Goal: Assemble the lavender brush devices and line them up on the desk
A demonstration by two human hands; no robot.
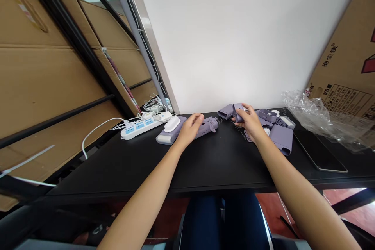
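Fingers (248, 110) of the right hand (252, 122) are closed on a small purple sleeve, lifted just over the surface (222, 164) toward its back edge! Across to the left hand (189, 129), loosely curled above the purple holed tube (208, 125); whether it touches or grips that, I cannot tell. Just beside it sits a purple block (165, 137) bearing a white pad (172, 124). And the score so far? One piece is up in hand, but I see nothing joined to it, so this looks like early going. Plenty is left: another purple piece (225, 111) lies by the back edge, and a loose purple heap (281, 137) waits right of the right hand, toward the right edge, beside a phone (319, 151).
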